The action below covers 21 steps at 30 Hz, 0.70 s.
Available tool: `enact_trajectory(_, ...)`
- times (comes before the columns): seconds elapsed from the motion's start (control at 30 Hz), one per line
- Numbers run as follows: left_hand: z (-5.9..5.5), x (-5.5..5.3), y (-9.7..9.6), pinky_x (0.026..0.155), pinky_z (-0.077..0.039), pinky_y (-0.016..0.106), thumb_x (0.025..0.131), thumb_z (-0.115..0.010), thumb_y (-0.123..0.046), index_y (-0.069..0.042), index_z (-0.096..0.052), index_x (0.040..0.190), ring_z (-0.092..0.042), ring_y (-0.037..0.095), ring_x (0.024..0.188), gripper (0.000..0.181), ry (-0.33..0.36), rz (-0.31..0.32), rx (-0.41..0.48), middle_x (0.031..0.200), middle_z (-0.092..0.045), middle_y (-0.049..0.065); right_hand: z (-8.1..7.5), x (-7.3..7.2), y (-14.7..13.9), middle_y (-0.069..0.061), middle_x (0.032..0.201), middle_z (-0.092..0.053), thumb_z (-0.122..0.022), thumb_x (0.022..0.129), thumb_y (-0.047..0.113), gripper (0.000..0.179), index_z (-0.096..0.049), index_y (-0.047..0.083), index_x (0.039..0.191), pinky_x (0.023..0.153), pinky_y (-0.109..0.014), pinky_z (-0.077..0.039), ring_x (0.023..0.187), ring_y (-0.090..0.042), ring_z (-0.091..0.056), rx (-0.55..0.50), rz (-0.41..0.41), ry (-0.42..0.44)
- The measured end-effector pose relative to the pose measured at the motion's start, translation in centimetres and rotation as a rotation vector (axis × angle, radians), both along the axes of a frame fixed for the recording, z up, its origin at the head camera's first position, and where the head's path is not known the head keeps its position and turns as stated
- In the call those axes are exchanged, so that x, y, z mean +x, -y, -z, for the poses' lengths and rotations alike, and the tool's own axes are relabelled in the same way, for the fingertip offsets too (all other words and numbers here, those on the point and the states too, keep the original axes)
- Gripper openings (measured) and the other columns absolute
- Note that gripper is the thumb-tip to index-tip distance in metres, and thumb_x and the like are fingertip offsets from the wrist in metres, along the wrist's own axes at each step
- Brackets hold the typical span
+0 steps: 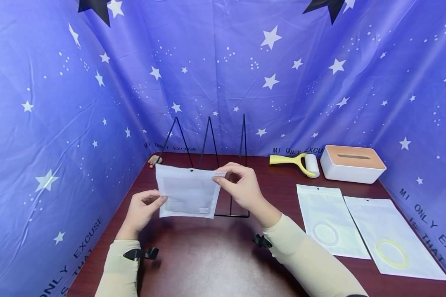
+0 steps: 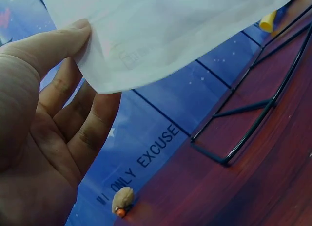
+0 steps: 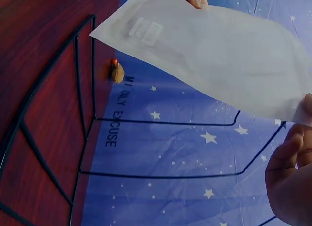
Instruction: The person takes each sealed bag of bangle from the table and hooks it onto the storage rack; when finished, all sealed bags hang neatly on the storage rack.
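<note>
A white zip pouch (image 1: 187, 192) with a small hang hole in its top edge is held up over the table by both hands. My left hand (image 1: 139, 210) pinches its left edge between thumb and fingers, as the left wrist view also shows. At the upper right corner, my right hand (image 1: 243, 185) pinches the pouch with thumb and forefinger. A small printed label sits near the bottom right of the pouch. Just behind it stands a black wire rack (image 1: 231, 215) with tall triangular dividers, partly hidden by the pouch.
Two larger white pouches, one with a pale ring (image 1: 325, 222) and one with a yellow ring (image 1: 403, 255), lie at the right. Behind them are a yellow-handled lint roller (image 1: 288, 160) and a tissue box (image 1: 353, 171). A small tan ornament (image 1: 155, 159) sits back left.
</note>
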<state>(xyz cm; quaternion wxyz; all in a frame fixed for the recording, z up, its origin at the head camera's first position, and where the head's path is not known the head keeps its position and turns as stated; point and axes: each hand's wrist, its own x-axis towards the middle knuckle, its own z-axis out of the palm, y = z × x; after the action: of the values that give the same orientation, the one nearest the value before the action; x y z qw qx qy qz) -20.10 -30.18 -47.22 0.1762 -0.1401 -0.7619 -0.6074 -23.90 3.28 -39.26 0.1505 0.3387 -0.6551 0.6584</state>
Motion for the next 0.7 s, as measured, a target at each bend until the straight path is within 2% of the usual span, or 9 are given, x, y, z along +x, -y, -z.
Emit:
enact_trajectory(0.13, 0.2, 0.0, 0.6, 0.062, -0.052, 0.023, 0.09, -0.074, 0.012, 0.009, -0.076, 0.1, -0.067, 0.007, 0.072, 0.01, -0.009, 0.002, 0.007, 0.083, -0.076, -0.001, -0.2, 0.0, 0.8, -0.004, 0.075, -0.069, -0.086, 0.087, 0.005, 0.014, -0.08, 0.009, 0.099, 0.052, -0.025, -0.043, 0.059, -0.019, -0.053, 0.006, 0.007, 0.022)
enact_trajectory(0.23, 1.1, -0.6, 1.3, 0.064, -0.054, 0.023, 0.091, -0.074, 0.011, 0.007, -0.076, 0.101, -0.069, 0.008, 0.075, 0.011, 0.007, 0.0, 0.017, 0.085, -0.077, -0.001, -0.3, -0.1, 1.3, -0.007, 0.074, -0.07, -0.085, 0.086, 0.002, 0.012, -0.079, 0.006, 0.096, 0.054, -0.024, -0.044, 0.06, -0.018, -0.054, -0.002, -0.002, 0.038)
enact_trajectory(0.47, 1.3, -0.7, 2.0, 0.068, -0.055, 0.023, 0.092, -0.071, 0.013, 0.013, -0.072, 0.102, -0.071, 0.008, 0.078, 0.01, 0.042, -0.031, 0.025, 0.086, -0.077, -0.001, -0.4, -0.1, 2.4, -0.012, 0.067, -0.062, -0.087, 0.083, -0.002, 0.013, -0.076, 0.002, 0.09, 0.053, -0.022, -0.039, 0.06, -0.018, -0.049, 0.038, 0.047, 0.086)
enact_trajectory(0.7, 1.7, -0.8, 2.7, 0.072, -0.055, 0.023, 0.093, -0.071, 0.011, 0.011, -0.072, 0.103, -0.071, 0.01, 0.08, 0.01, 0.024, -0.029, 0.096, 0.089, -0.077, 0.0, -2.6, 1.4, 3.2, -0.012, 0.069, -0.067, -0.086, 0.082, -0.004, 0.012, -0.075, -0.002, 0.085, 0.055, -0.022, -0.043, 0.06, -0.011, -0.054, 0.029, 0.032, 0.096)
